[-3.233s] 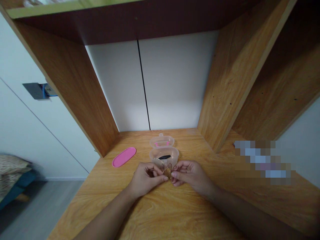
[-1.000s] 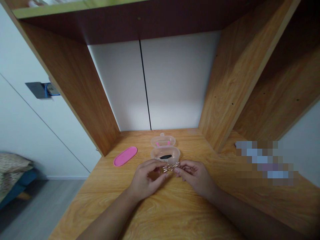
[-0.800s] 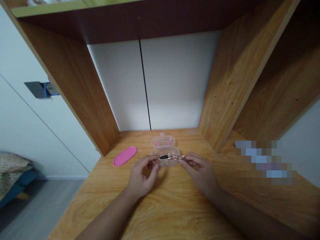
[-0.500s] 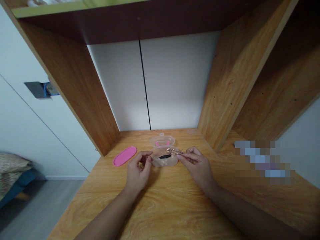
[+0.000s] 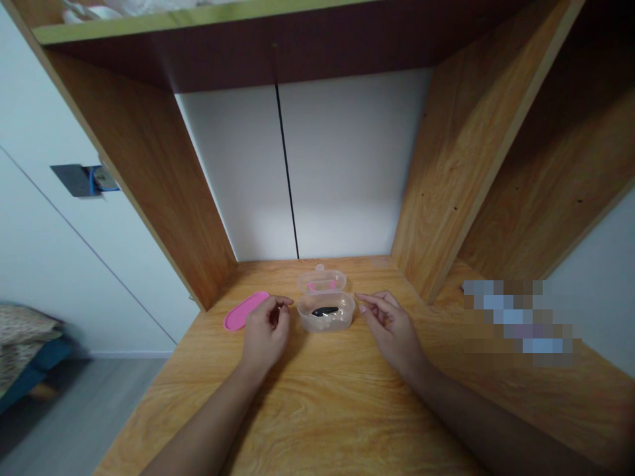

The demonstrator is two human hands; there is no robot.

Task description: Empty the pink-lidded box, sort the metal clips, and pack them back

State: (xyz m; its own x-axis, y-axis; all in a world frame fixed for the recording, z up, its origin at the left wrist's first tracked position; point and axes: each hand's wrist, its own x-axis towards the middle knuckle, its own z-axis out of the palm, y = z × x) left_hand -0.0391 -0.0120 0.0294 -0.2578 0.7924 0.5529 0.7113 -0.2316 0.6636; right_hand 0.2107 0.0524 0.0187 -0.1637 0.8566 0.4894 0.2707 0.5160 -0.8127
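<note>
A clear plastic box (image 5: 331, 324) stands on the desk between my hands, its hinged lid (image 5: 325, 274) folded back behind it. Inside lie a black slender object (image 5: 325, 311) and something shiny and metallic beside it, too small to make out. Just left of the box, my left hand (image 5: 266, 330) is bent with thumb and forefinger apart, and nothing shows in it. It partly covers a pink oval lid or tray (image 5: 239, 313). My right hand (image 5: 391, 324) hovers at the box's right side, fingers stretched and apart, holding nothing.
Wooden side panels (image 5: 149, 178) (image 5: 461, 158) and a shelf overhead (image 5: 297, 49) enclose the wooden desk (image 5: 317, 403). A blurred-out item (image 5: 516, 324) lies to the right. At the lower left are a bed corner (image 5: 30, 344) and the floor.
My right hand has let go of the thin metal looped piece, which it held over the box. Both hands have drawn outward a little, the left one further from the box.
</note>
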